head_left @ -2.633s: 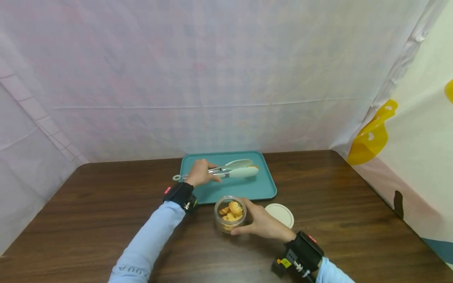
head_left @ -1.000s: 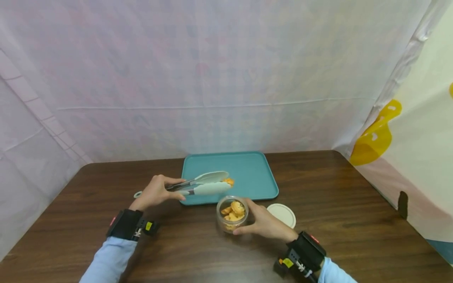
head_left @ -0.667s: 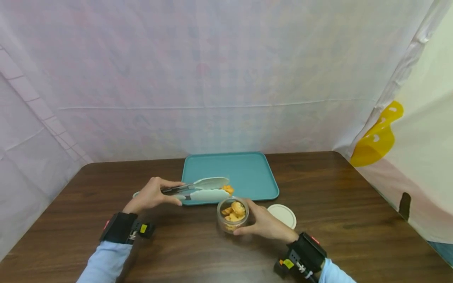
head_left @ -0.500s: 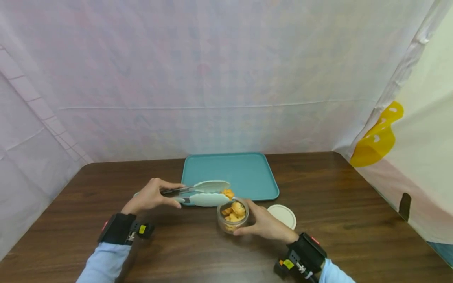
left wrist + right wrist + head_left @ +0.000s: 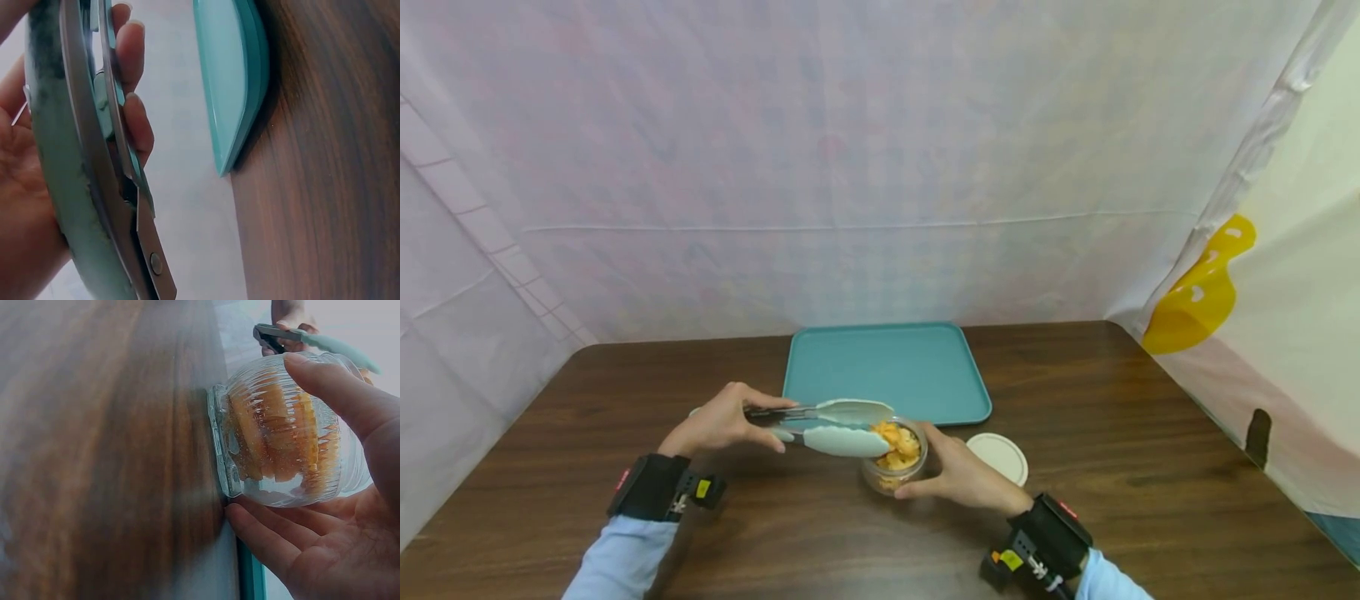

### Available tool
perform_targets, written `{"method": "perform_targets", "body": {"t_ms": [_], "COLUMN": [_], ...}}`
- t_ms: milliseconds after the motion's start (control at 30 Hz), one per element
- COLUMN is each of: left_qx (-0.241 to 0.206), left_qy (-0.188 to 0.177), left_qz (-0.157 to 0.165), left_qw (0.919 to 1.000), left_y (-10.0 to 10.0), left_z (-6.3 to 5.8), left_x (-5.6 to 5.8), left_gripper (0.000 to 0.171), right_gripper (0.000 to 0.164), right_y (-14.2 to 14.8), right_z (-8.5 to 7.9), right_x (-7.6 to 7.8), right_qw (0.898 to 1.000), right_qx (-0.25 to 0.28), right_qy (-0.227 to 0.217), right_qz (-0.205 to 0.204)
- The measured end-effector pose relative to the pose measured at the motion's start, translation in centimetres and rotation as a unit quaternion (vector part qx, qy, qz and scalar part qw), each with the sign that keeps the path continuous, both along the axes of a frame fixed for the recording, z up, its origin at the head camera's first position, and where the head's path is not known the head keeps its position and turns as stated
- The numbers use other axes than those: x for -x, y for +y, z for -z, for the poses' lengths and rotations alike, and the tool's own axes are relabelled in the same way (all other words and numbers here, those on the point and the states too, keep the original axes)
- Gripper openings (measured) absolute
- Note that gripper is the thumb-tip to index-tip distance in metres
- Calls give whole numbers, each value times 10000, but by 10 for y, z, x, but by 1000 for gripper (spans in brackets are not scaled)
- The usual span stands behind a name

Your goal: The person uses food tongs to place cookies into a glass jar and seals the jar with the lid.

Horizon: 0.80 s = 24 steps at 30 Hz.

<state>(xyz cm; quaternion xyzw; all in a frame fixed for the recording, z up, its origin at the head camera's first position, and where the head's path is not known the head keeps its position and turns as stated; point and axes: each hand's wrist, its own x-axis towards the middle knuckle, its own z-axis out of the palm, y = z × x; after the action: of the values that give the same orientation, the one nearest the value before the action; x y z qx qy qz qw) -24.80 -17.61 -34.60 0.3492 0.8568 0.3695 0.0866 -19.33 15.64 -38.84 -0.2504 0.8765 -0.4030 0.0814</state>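
Note:
My left hand [image 5: 724, 418] grips a pair of tongs [image 5: 846, 440] with pale green tips and metal arms. The tips reach over the mouth of a clear ribbed jar [image 5: 880, 479], with a golden cookie between them at the rim. Several more cookies [image 5: 275, 431] show through the jar's wall in the right wrist view. Around the jar's right side curl the thumb and fingers of my right hand [image 5: 962, 473], while the jar stands on the table. Close up in the left wrist view, fingers [image 5: 134, 119] wrap the tongs' handles [image 5: 81, 162].
Behind the jar lies a teal tray [image 5: 887, 358] on the brown wooden table [image 5: 790, 533]. A round cream lid [image 5: 998, 457] rests on the table just right of the jar, beside my right hand. Pale cloth [image 5: 827, 167] hangs at the back.
My left hand has lifted the tongs and cookie off the tray, drawn them left and toward me, then lowered the tips to the jar's mouth. My right hand keeps its hold on the jar.

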Motion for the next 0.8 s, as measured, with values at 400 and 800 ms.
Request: {"method": "perform_targets", "body": {"t_ms": [400,800], "left_qx": [-110,-224], "left_qy": [-262,-423], "left_qz": [-11,152], "left_qw": [9996,9987], "left_y": [1,-1], "left_z": [1,4], "left_x": [-1,-1], "left_gripper": [60,65], "right_gripper": [85,84], "right_y": [0,2], "right_z": [0,0], "right_x": [0,-1], "right_qw": [10000,10000], "right_qx": [-7,56], "right_qy": [27,1], "right_qz": [33,29]}}
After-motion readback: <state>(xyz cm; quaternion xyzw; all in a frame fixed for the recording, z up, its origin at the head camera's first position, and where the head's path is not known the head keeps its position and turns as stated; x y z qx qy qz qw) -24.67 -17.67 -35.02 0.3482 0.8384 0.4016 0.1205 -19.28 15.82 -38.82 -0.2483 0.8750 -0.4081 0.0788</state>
